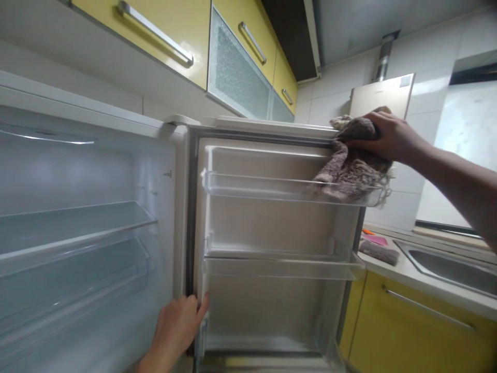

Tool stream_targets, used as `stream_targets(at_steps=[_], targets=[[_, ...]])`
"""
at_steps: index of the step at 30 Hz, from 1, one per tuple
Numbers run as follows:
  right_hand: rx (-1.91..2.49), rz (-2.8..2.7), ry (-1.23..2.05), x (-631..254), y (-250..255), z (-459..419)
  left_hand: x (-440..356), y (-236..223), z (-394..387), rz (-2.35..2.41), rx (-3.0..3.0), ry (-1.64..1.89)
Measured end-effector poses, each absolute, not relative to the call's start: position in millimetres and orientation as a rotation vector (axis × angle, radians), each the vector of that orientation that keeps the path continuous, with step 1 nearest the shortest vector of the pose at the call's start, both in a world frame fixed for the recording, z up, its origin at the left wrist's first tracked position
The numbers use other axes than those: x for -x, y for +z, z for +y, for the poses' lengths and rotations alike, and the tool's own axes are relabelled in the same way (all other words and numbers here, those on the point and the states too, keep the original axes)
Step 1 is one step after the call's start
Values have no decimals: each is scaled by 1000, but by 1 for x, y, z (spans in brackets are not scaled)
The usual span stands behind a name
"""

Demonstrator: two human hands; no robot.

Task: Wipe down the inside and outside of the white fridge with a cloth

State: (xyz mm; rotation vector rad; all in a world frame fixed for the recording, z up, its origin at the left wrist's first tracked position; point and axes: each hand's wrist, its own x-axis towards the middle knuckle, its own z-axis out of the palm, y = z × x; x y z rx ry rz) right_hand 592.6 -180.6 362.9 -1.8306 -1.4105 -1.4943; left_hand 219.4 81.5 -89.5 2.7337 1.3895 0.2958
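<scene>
Yellow upper cabs w/ silver bar handles, frosted glass panel below one. Pale box on tiled wall, metal pipe above; window nearby. On counter: metal sink, gray-brown cloth bundle, pink item + orange bit behind, too blurry to ID. Yellow lower cab beneath.

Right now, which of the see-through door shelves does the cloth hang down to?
The top door shelf: the mottled cloth in the right hand reaches its right end. The middle door shelf and bottom door shelf sit below the cloth.
</scene>
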Motion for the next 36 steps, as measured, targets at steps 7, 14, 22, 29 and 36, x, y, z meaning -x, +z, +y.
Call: stream_targets(at_steps=[7,14,22,29,36], targets=[[1791,-1754,-1528,-535,374,-89,-224,-94,82,1376,-2720,408],[1642,-1961,-1430,-433,374,22,-231,-87,76,1457,-2704,402],[1645,-1877,-1374,-512,374,-40,-227,-87,73,1467,-2699,353],[1804,-1472,-1368,-624,364,-162,-225,-83,74,1414,-2698,341],[1663,-1726,-1472,-571,354,-129,-227,-92,79,1387,-2708,403]])
